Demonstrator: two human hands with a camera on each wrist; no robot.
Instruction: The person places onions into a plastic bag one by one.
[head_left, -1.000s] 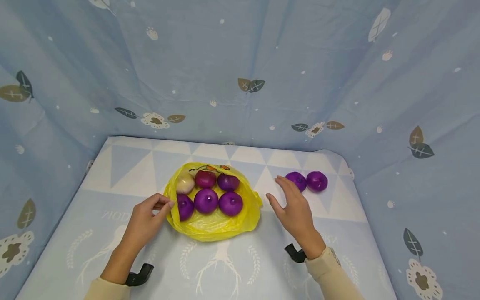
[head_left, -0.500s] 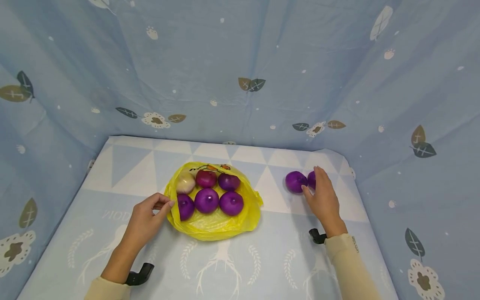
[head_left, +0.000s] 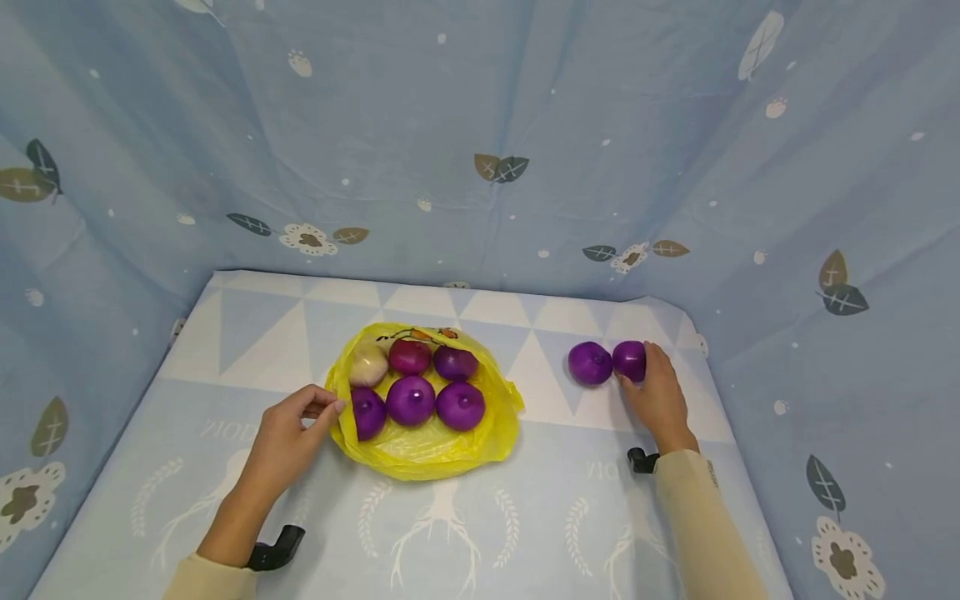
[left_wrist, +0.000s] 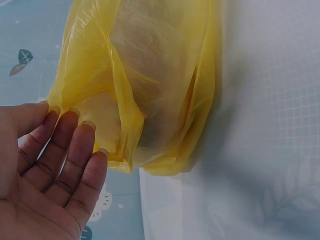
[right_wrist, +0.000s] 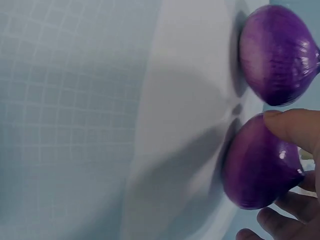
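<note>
A yellow plastic bag [head_left: 435,462] stands with its mouth facing up, holding several purple onions [head_left: 411,401] and one pale yellowish onion [head_left: 368,365]. My left hand [head_left: 288,437] pinches the bag's left rim between thumb and fingertips; the left wrist view shows them on the thin film [left_wrist: 115,85]. Off to the right, two purple onions lie side by side on the table. Around the right-hand onion [head_left: 628,360] my right hand [head_left: 660,402] has its thumb on one side and its fingers on the other. The second onion [right_wrist: 277,55] lies free beside it.
A patterned cloth covers the table [head_left: 450,533], with a blue printed curtain [head_left: 405,167] rising behind and on both sides. Black curved wrist pieces [head_left: 277,550] show under both wrists.
My right hand has moved right from beside the left loose onion to the right one and closed its fingers about it. The left hand keeps its place on the bag.
</note>
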